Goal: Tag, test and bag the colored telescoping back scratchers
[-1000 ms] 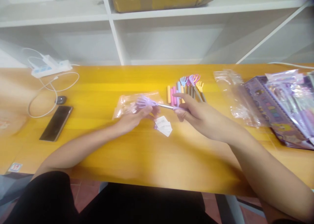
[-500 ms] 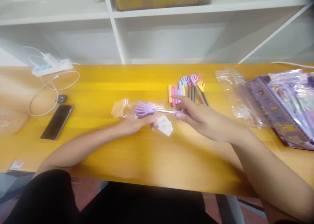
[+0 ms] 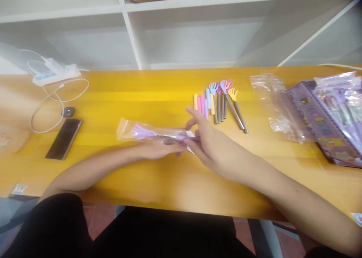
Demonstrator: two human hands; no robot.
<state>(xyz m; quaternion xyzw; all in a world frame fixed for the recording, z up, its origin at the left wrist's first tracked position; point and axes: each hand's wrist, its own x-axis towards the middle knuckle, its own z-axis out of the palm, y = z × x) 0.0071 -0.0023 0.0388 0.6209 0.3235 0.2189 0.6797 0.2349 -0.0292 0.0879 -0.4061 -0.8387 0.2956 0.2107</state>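
Observation:
A purple back scratcher (image 3: 144, 132) with a hand-shaped head and a metal rod lies lengthwise within a clear plastic bag (image 3: 122, 130). Its purple handle is pinched by the thumb and fingers of my right hand (image 3: 215, 148), whose index finger is raised. My left hand (image 3: 158, 149) grips the bag near its right end, thumb on top. Between the two hands a white paper slip (image 3: 190, 134) shows, mostly covered by my right fingers.
Behind my right hand lie several scratcher heads on rods (image 3: 223, 103) and coloured handle tubes (image 3: 201, 105). Empty plastic bags (image 3: 277, 107) and a purple box (image 3: 313, 118) of packaged items are right. A phone (image 3: 63, 139), earbud-like case (image 3: 69, 111) and power strip (image 3: 56, 75) are left.
My right hand has moved left and slightly down, sliding the back scratcher further along the bag. More of the white paper is now covered. The view has shifted a little.

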